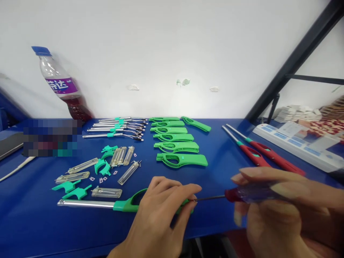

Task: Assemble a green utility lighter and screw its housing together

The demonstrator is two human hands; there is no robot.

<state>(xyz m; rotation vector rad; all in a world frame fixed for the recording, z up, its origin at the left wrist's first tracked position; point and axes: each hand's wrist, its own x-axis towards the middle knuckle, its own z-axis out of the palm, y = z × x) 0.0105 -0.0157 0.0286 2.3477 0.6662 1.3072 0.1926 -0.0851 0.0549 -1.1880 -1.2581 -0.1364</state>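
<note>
On the left, a clear plastic bottle with a blue cap (63,86) is by the white wall (161,43), with transparent rectangular plastic tanks (106,192) lying nearer on the blue tabletop (220,157). A green plastic lighter with a long silver tube (122,205) is near the table's front edge, its handle held in the closed-in fingers of the left hand (163,211). Farther right, the right hand (292,211) has its fingers wrapped around a screwdriver with a translucent purple-and-red handle (233,195), its thin shaft reaching the left hand.
</note>
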